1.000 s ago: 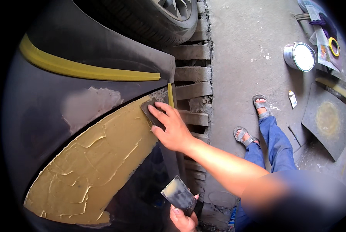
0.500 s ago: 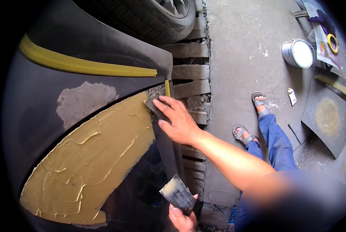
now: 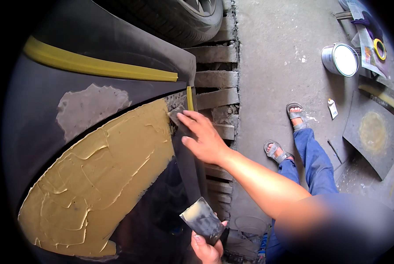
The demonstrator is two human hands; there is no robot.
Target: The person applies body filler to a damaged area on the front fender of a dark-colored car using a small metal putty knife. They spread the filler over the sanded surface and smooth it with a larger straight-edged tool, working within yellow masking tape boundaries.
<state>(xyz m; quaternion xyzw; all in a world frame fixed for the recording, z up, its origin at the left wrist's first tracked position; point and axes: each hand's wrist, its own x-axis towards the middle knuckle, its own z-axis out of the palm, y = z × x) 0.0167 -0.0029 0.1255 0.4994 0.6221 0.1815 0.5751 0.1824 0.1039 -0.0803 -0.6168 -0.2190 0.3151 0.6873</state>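
You are pressing a small spreader [image 3: 176, 115] with your right hand [image 3: 203, 138], grip closed on it, at the upper edge of the wet yellow filler [image 3: 104, 176] on the dark car panel [image 3: 51, 90], while your left hand [image 3: 208, 248] is clamping a flat mixing board [image 3: 202, 220] below, and a tilted blade risks gouging ridges in the filler.

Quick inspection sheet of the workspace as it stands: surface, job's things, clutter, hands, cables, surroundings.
Surface: dark car panel, wide yellow filler patch, grey sanded spot, yellow tape.
Job's things: spreader at the patch's upper edge; flat board.
Clutter: open tin, small tube, tape roll, loose panel.
Hands: right hand on spreader; left hand holds board.
Cables: nothing seen.
Surroundings: tyre, drain grating, concrete floor.
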